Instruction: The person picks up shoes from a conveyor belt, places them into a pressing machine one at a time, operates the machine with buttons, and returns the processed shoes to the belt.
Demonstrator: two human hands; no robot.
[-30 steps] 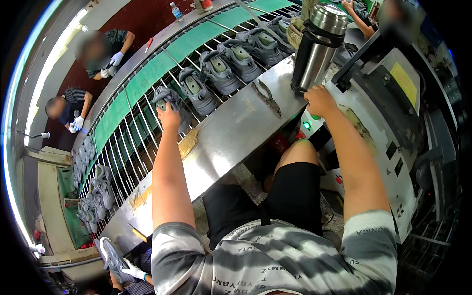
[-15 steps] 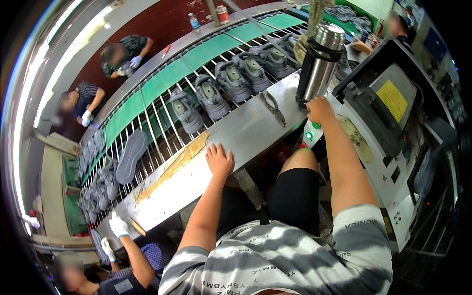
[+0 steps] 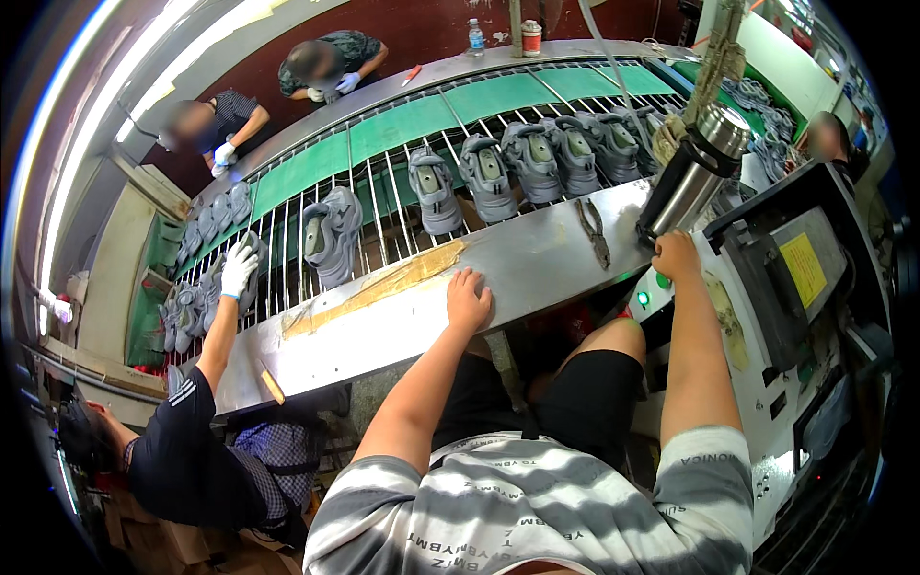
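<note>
My left hand (image 3: 470, 302) lies flat on the metal bench edge (image 3: 537, 264), fingers stretched out, holding nothing. My right hand (image 3: 676, 257) is closed at the corner of a white machine (image 3: 738, 383), just above a lit green button (image 3: 643, 298). What its curled fingers grip, if anything, is hidden. Right beside it a steel thermos (image 3: 697, 177) with a black handle leans in the picture. A pair of pliers (image 3: 593, 233) lies on the bench between my hands. Beyond it, several grey sneakers (image 3: 490, 178) stand in a row on the rods of a conveyor.
At the left a co-worker's white-gloved hand (image 3: 240, 268) reaches to grey shoes. Two more people work across the conveyor, and another sits at the far right. A wooden-handled tool (image 3: 273, 387) lies at the bench's left end. Green mats (image 3: 402, 129) line the conveyor.
The view has swung left, shifting the scene rightward. The co-worker at the left has reached onto the conveyor. Grey shoes stand where a sole faced up. My hands keep their places.
</note>
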